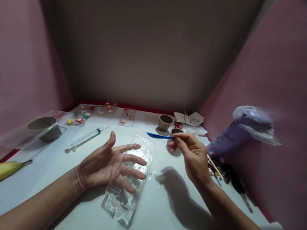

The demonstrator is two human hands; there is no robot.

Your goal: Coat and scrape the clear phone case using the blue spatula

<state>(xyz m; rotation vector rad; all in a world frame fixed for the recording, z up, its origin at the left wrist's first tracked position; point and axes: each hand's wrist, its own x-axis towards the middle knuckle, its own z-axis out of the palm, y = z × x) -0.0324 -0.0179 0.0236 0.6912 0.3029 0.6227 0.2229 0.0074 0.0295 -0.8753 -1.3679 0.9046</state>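
Note:
My left hand (111,163) is open, palm up with the fingers spread, over a clear phone case (123,209) on the white work surface. Whether the fingers touch the case I cannot tell. A glossy, wet-looking clear layer covers the case, and shiny drops lie on the surface to its right. My right hand (190,152) pinches the handle end of a small blue plastic knife (158,136) between thumb and fingers, its blade pointing left. Behind that hand stands a small grey-brown cup (177,131), partly hidden by the fingers.
A second cup (165,123) stands farther back. Left are a syringe (84,141), a banana (0,173) and a clear container (31,127) leaning on a grey pot (50,134). Charm-decorated cases (127,117) line the back. A purple bag (230,138), sticks and brushes (216,167) lie right.

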